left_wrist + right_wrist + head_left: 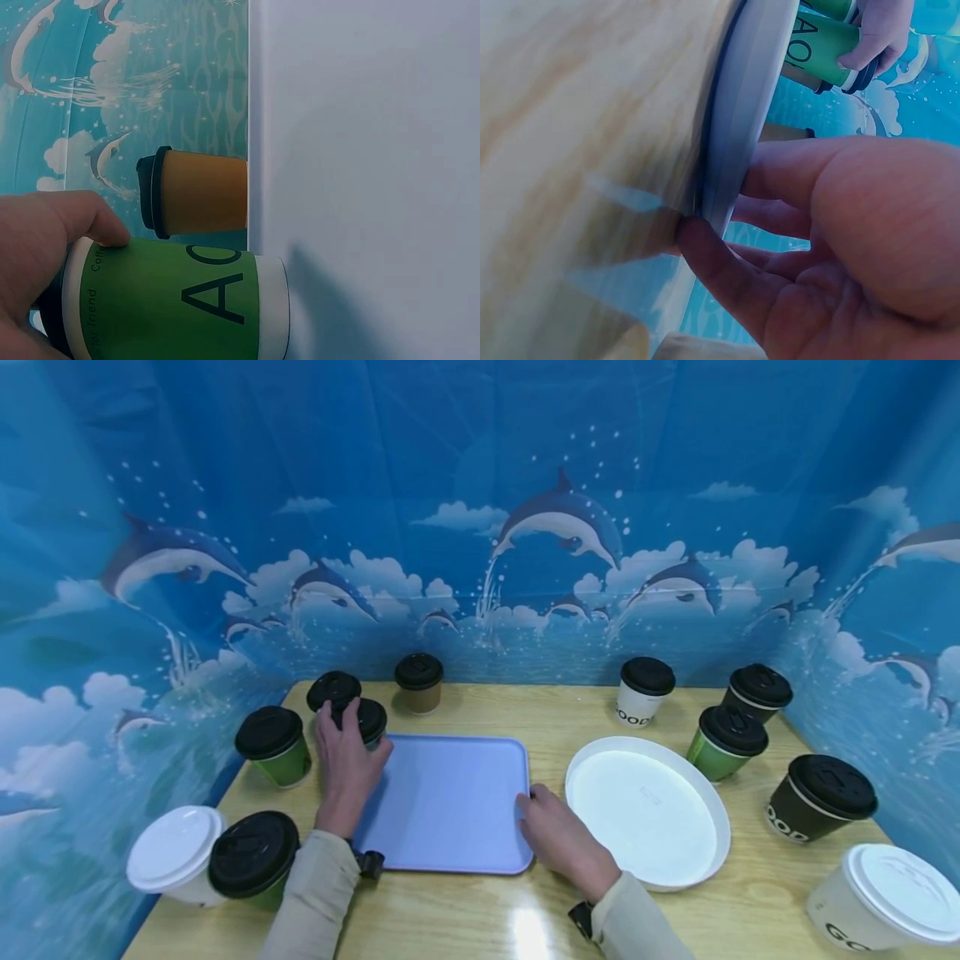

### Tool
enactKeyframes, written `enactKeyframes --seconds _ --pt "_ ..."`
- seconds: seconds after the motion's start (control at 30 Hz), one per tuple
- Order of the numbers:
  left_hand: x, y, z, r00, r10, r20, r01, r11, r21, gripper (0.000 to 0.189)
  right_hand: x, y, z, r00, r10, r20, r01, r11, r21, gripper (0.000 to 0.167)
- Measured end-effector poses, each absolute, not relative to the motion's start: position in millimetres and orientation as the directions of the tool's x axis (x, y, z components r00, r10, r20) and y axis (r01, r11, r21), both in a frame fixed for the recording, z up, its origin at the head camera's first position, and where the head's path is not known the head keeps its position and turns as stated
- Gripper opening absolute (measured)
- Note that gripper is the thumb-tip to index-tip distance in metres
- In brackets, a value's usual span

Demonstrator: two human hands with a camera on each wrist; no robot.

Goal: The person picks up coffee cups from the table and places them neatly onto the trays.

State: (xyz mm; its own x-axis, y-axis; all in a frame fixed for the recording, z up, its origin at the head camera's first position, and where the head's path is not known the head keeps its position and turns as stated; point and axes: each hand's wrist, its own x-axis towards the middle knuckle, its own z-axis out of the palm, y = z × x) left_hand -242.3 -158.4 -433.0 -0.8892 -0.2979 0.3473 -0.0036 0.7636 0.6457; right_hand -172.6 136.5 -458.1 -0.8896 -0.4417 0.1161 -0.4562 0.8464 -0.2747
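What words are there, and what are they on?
"AO": green cup in the left hand.
"for friend": same green cup.
"Coff", cut off: that cup too.
"OOD": black-lidded white cup.
"OOD": front black cup.
"GO": white-lidded cup at right.
Too faint: mark in the round tray.

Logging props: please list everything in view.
Green cups: 4, black lids, three left, one right
Brown cup: 1, black lid, back left
White cup: 1, black lid, back right
Black cups: 2, black lids, right
Obscured cup: 1, black lid, left
White-lidded cups: 2, white, either side
Rectangular tray: 1, lavender, centre
Round tray: 1, white, right
Table: 1, tan, beneath
Backdrop: 1, blue, behind
Wristbands: 2, black
Sleeves: 2, beige, forearms
Left hand: 1, holding green cup
Right hand: 1, holding rectangular tray
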Motion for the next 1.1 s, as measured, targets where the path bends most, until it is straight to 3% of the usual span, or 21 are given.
enactKeyframes --seconds 0.23,0.53,0.7,0.9,1.1 --pt "-241.4 -159.6 -433.0 -0.890 -0.281 0.359 0.015 0.769 0.639 0.076 -171.7 136.2 -456.8 -0.894 -0.436 0.103 -0.447 0.850 -0.278 0.029" --pt "-234.4 -155.8 -425.0 -0.908 -0.251 0.335 0.020 0.773 0.634 0.090 -170.9 136.1 -455.6 -0.889 -0.442 0.116 -0.456 0.845 -0.277 0.027" --pt "-224.2 -146.1 -406.1 -0.888 -0.205 0.412 0.107 0.779 0.617 0.084 -172.8 137.5 -458.4 -0.891 -0.441 0.107 -0.453 0.847 -0.279 0.027" --pt "-183.6 -136.2 -354.7 -0.872 -0.024 0.488 0.296 0.769 0.567 0.056 -175.0 139.0 -462.6 -0.885 -0.451 0.117 -0.466 0.840 -0.279 0.026" --pt "-132.7 -143.7 -307.7 -0.904 0.153 0.399 0.349 0.803 0.483 0.064 -172.7 137.4 -460.0 -0.893 -0.442 0.091 -0.448 0.844 -0.295 0.027"
